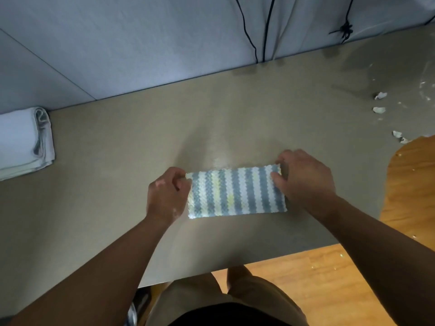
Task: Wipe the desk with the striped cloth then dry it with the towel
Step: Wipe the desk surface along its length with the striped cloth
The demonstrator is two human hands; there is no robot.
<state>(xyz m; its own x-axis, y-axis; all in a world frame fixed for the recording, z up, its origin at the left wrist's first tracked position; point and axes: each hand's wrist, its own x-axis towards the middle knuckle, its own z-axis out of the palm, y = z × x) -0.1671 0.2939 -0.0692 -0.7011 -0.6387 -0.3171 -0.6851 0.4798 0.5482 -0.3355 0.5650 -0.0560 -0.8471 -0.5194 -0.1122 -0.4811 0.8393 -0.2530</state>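
Here the striped cloth [236, 191] lies between left hand [166, 192] and right hand [303, 178], both pinching its ends

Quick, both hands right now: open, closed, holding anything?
Left hand: closed, pinching the left end of the striped cloth.
Right hand: closed, pinching the cloth's right end.

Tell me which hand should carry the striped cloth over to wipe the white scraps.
Probably the right hand: it pinches the end of the striped cloth on the side where the white scraps lie. The left hand holds the end nearer the folded towel.
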